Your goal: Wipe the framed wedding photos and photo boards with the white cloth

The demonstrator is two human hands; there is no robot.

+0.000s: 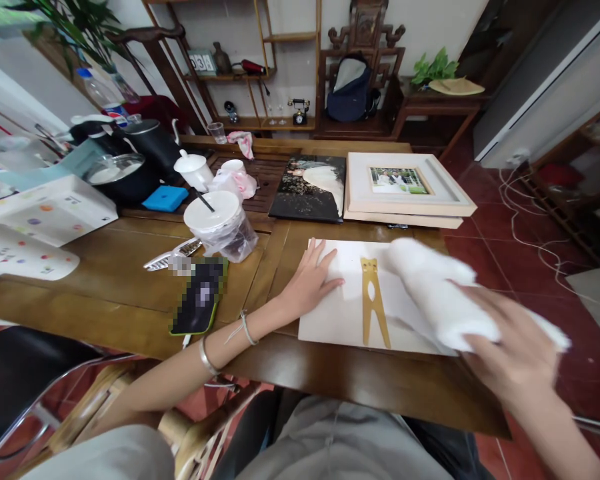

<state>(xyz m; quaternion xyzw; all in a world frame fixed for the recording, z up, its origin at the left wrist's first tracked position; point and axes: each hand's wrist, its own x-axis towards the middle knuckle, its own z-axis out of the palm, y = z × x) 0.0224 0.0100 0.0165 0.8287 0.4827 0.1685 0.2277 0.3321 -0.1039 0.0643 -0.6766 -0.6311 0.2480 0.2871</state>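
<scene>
A flat white board (330,320) lies at the table's front edge. On its middle is a gold-coloured, two-legged piece (366,313) like a frame stand, with an oval hole. My left hand (310,280) rests flat on the board's left edge, fingers spread. In my right hand (517,337) is a bunched white cloth (430,287), held over the board's right side and slightly blurred. The cloth hides that side of the board, and whether it touches the surface I cannot tell.
Behind the board lie a dark photo panel (313,190) and stacked pale picture frames (460,193). To the left are a phone (200,297), a lidded cup with a straw (215,217), a comb-like item (173,255), a blue box (165,199) and a pot (130,187).
</scene>
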